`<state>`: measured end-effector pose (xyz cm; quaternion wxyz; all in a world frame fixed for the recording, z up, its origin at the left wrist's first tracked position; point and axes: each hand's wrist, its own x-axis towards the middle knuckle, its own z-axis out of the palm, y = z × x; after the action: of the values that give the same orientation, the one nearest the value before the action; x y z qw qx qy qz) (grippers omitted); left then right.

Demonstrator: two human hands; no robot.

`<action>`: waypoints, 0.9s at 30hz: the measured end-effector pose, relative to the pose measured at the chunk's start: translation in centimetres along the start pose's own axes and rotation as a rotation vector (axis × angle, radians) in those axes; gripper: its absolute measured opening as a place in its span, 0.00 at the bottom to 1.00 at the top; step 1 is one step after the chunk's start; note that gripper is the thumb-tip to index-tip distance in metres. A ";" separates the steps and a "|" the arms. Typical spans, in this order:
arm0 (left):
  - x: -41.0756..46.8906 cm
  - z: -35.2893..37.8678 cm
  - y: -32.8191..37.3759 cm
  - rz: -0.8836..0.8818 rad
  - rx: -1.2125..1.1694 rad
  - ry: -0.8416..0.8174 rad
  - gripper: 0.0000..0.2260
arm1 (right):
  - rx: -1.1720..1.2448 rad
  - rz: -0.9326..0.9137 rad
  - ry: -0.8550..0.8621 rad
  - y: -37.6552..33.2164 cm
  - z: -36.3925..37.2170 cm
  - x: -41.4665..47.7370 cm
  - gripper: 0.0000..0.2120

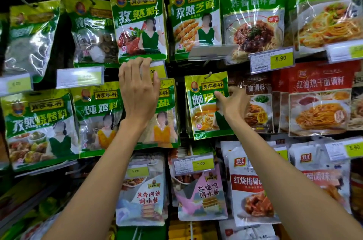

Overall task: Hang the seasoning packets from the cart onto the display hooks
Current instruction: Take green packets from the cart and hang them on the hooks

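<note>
A green and yellow curry seasoning packet [204, 108] hangs from a display hook [208, 75] in the middle row, at the front of a small stack. My right hand [232, 105] pinches its right edge between thumb and fingers. My left hand [138, 90] is raised in front of the neighbouring packet [165, 120] to the left, fingers curled over the yellow price tag [157, 71] at that hook's end; whether it grips anything is hidden. The cart is out of view.
The wall is packed with hanging packets: green cumin packets [138, 21] above, red noodle sauce packets [318, 102] to the right, white sauce pouches [253, 186] below. Price tag holders [272, 61] stick out from the hook ends.
</note>
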<state>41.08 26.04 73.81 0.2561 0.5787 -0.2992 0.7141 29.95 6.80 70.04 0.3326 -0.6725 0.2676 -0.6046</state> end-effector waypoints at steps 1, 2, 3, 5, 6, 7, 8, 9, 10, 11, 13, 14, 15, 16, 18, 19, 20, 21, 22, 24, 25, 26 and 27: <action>0.0 0.0 0.0 -0.002 0.000 -0.003 0.14 | -0.002 -0.005 -0.002 0.1 0.0 0.0 0.09; 0.0 -0.1 0.1 -0.006 0.001 -0.005 0.14 | 0.001 -0.007 -0.004 0.2 0.0 0.0 0.09; 0.1 -0.1 0.1 -0.009 0.001 -0.010 0.14 | 0.010 -0.007 -0.008 0.3 0.0 0.0 0.09; 0.1 -0.2 0.1 -0.012 -0.006 -0.017 0.14 | 0.020 -0.023 -0.016 0.6 -0.3 -0.2 0.11; 0.1 -0.3 0.2 -0.014 -0.012 -0.021 0.14 | 0.013 -0.041 -0.018 0.8 -0.6 -0.4 0.11; 0.1 -0.4 0.2 -0.016 -0.016 -0.026 0.14 | 0.008 -0.055 -0.019 0.9 -0.8 -0.6 0.12; 0.1 -0.5 0.2 -0.019 -0.020 -0.031 0.14 | 0.011 -0.061 -0.020 1.1 -1.1 -0.9 0.12; 0.1 -0.5 0.2 -0.022 -0.024 -0.038 0.15 | 0.018 -0.062 -0.024 1.3 -1.4 -1.2 0.12; 0.1 -0.6 0.2 -0.027 -0.030 -0.046 0.15 | 0.025 -0.063 -0.037 1.6 -1.6 -1.5 0.13; 0.1 -0.7 0.2 -0.033 -0.036 -0.057 0.15 | 0.026 -0.069 -0.057 1.9 -1.8 -2.0 0.12; 0.2 -0.9 0.3 -0.046 -0.044 -0.077 0.15 | 0.010 -0.083 -0.098 2.4 -1.9 -2.9 0.13; 0.2 -1.0 0.3 -0.051 -0.047 -0.086 0.15 | 0.000 -0.081 -0.118 2.5 -1.9 -3.2 0.14; 0.2 -1.1 0.4 -0.055 -0.050 -0.092 0.15 | -0.008 -0.074 -0.139 2.7 -1.9 -3.5 0.17; 0.2 -1.2 0.4 -0.056 -0.051 -0.097 0.16 | -0.014 -0.066 -0.163 2.7 -1.9 -3.7 0.20; 0.3 -1.4 0.5 -0.052 -0.049 -0.106 0.15 | -0.027 -0.047 -0.212 2.8 -1.9 -4.0 0.27; 0.3 -1.4 0.5 -0.050 -0.048 -0.112 0.16 | -0.032 -0.040 -0.225 2.8 -1.8 -4.1 0.30; 0.3 -1.4 0.4 -0.048 -0.047 -0.119 0.16 | -0.031 -0.038 -0.228 2.8 -1.7 -4.2 0.31; 0.3 -1.5 0.4 -0.047 -0.047 -0.125 0.16 | -0.025 -0.039 -0.222 2.8 -1.5 -4.3 0.31; 0.3 -1.5 0.4 -0.046 -0.047 -0.130 0.16 | -0.020 -0.039 -0.212 2.7 -1.4 -4.4 0.31; 0.3 -1.6 0.3 -0.046 -0.046 -0.134 0.16 | -0.030 -0.034 -0.197 2.6 -1.0 -4.4 0.31; 0.4 -1.6 0.3 -0.045 -0.047 -0.132 0.16 | -0.041 -0.033 -0.193 2.6 -0.8 -4.3 0.31; 0.4 -1.7 0.3 -0.043 -0.047 -0.129 0.16 | -0.051 -0.032 -0.193 2.7 -0.7 -4.2 0.31; 0.4 -1.7 0.4 -0.040 -0.047 -0.125 0.16 | -0.056 -0.030 -0.193 2.8 -0.5 -4.0 0.31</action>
<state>39.60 27.03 73.90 0.2647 0.6220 -0.3199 0.6639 29.06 8.05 65.38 0.3289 -0.7404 0.2409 -0.5343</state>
